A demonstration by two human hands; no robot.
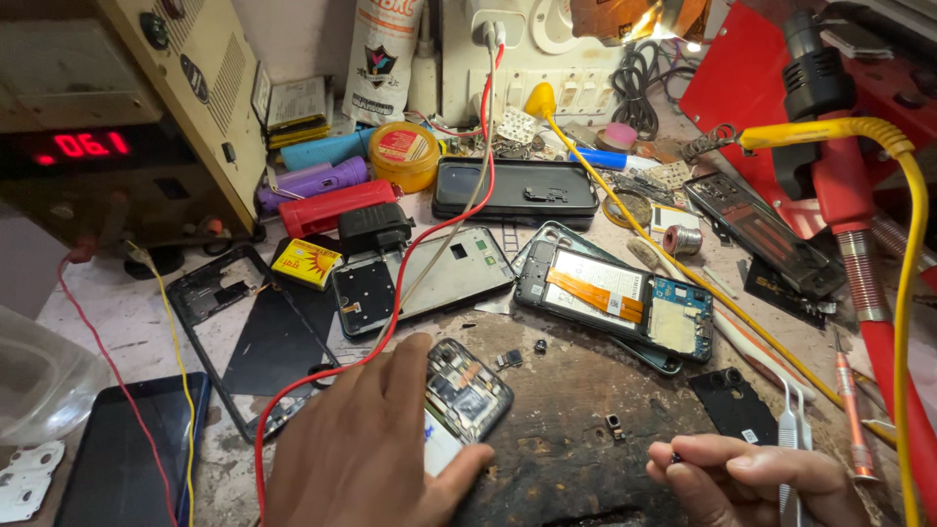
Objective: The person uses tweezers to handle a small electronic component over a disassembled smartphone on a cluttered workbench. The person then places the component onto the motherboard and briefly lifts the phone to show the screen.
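Note:
My left hand (376,444) rests on an opened phone (464,395) lying on the dark scorched work mat (576,429), covering its left part; a red wire (410,303) runs to it. My right hand (747,478) is closed at the bottom right, pinching a tiny dark part at its fingertips and holding metal tweezers (793,429). A small loose component (615,425) lies on the mat between my hands. Another opened phone with an orange flex cable (615,293) lies further back.
A power supply with a red display (117,127) stands at the left. Phone frames (220,293), a dark phone (127,454), a black case (512,185), a yellow jar (403,154), a screwdriver (847,410) and yellow cable (908,293) crowd the bench.

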